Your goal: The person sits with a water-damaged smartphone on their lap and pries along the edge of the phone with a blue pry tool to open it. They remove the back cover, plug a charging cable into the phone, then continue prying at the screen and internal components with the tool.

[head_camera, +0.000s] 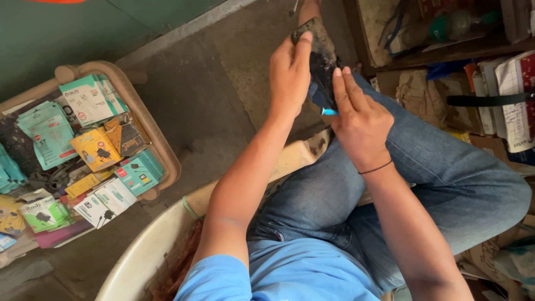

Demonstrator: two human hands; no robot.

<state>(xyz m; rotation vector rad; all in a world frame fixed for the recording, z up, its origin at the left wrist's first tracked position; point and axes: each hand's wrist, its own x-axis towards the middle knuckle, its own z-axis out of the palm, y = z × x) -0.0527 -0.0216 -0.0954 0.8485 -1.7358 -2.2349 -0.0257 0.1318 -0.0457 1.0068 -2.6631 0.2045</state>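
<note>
I sit on a cream plastic chair [139, 251] in blue jeans, one leg crossed over the other. My left hand [289, 72] grips a dark, worn flat object [323, 58], possibly a phone or a shoe sole, held upright above my knee. My right hand [361, 124] presses against its lower edge, fingers extended along it, with a small blue-tipped tool [329, 111] pinched under the fingers. A thin black band circles my right wrist.
A beige plastic basket [161, 145] at left holds several small boxed and carded phone accessories. Concrete floor lies between it and me. At right stand shelves with papers, cardboard and a bottle [457, 25].
</note>
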